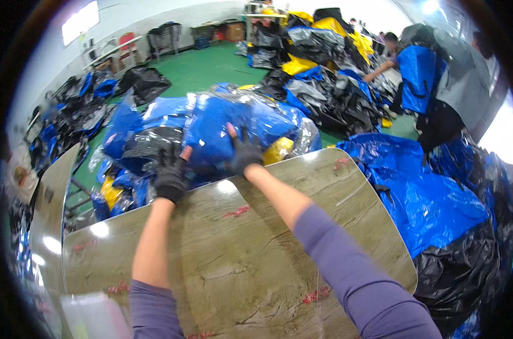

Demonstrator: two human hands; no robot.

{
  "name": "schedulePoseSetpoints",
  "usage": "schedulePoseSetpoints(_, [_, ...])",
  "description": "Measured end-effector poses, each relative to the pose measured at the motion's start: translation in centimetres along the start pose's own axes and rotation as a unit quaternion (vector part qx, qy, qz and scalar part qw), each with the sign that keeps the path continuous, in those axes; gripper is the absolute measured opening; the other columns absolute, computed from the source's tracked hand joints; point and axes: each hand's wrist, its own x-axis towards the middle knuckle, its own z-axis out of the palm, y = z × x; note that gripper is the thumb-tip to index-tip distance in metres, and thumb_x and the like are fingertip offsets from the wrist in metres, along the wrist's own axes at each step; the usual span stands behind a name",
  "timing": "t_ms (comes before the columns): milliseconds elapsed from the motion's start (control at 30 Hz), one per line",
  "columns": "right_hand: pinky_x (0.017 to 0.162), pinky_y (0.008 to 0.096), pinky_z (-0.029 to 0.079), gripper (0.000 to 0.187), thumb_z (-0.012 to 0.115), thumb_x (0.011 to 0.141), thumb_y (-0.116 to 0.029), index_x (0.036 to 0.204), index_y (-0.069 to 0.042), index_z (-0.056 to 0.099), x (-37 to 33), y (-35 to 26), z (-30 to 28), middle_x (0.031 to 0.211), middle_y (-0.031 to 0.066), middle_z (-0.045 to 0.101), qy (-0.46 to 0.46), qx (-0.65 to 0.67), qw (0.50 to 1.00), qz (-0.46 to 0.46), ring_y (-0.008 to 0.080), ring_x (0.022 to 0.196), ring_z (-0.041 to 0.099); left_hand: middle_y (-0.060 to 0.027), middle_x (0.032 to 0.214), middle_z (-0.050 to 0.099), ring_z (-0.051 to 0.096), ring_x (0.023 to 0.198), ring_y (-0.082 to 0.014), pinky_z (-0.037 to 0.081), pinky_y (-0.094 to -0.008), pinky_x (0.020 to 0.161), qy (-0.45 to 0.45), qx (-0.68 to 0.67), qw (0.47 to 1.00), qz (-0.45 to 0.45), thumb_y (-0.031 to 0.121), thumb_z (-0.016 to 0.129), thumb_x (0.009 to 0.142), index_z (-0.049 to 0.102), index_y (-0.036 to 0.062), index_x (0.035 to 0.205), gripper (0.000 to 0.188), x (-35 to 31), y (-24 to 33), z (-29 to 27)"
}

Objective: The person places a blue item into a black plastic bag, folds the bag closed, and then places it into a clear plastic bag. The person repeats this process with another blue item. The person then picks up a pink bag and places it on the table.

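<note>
Both my arms reach out over a wood-patterned table (256, 237) to its far edge. My left hand (171, 172), in a black glove with a bare thumb tip, is open beside a black folded piece in clear plastic (152, 144). My right hand (246, 151), gloved the same way, is open with its fingers stretched out against a blue folded bundle in clear plastic (214, 124). Both hands are at the near side of a heap of such bags just beyond the table. How firmly the fingers touch the plastic is hard to tell.
Blue and black sheeting (420, 192) is heaped along the table's right side. Beyond the green floor (205, 68) rises a large pile of black, blue and yellow pieces (324, 51). A person (389, 51) reaches into it. Clear plastic bags (95, 316) lie at lower left.
</note>
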Motion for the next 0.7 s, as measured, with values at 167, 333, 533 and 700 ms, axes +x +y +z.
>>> schedulePoseSetpoints(167, [0.102,0.0505,0.034,0.073,0.061,0.078,-0.039,0.139,-0.01,0.034,7.0,-3.1,0.8,0.134,0.0257,0.042,0.192,0.057,0.979,0.032,0.04,0.121,0.045,-0.0221,0.129,0.049,0.044,0.12,-0.0396,0.031,-0.0498,0.102,0.25,-0.081,0.96,-0.094,0.039,0.053,0.083,0.048,0.0136,0.131,0.055,3.7,-5.1,6.1])
schedulePoseSetpoints(333, [0.11,0.0607,0.011,0.073,0.068,0.071,-0.032,0.138,-0.019,0.04,-9.1,8.6,-4.1,0.147,0.0218,0.026,0.144,0.023,0.969,-0.199,0.0439,0.137,0.019,-0.0222,0.142,0.038,0.034,0.133,-0.0358,0.025,-0.0465,0.109,0.241,0.014,0.97,-0.035,0.037,0.054,0.087,0.028,0.0059,0.145,0.071,2.9,-5.5,10.0])
schedulePoseSetpoints(533, [0.094,0.0417,0.044,0.054,0.051,0.088,-0.045,0.125,-0.005,0.055,-35.7,27.4,-22.6,0.118,0.0208,0.06,-0.015,-0.173,0.89,0.421,0.0365,0.109,0.058,-0.0242,0.147,0.029,0.027,0.136,-0.0407,0.018,-0.0464,0.113,0.168,-0.059,0.982,0.056,0.024,0.054,0.087,0.025,0.0094,0.147,0.068,-2.5,0.2,7.8])
schedulePoseSetpoints(700, [0.091,0.0421,0.046,0.073,0.063,0.073,-0.059,0.12,-0.003,0.059,-37.0,33.1,-22.5,0.119,0.0225,0.06,-0.006,-0.031,0.906,0.422,0.0361,0.109,0.059,-0.0253,0.141,0.037,0.03,0.134,-0.0406,0.02,-0.0447,0.113,0.028,-0.264,0.962,-0.063,0.014,0.055,0.084,0.031,0.0013,0.142,0.063,-8.2,13.6,2.6])
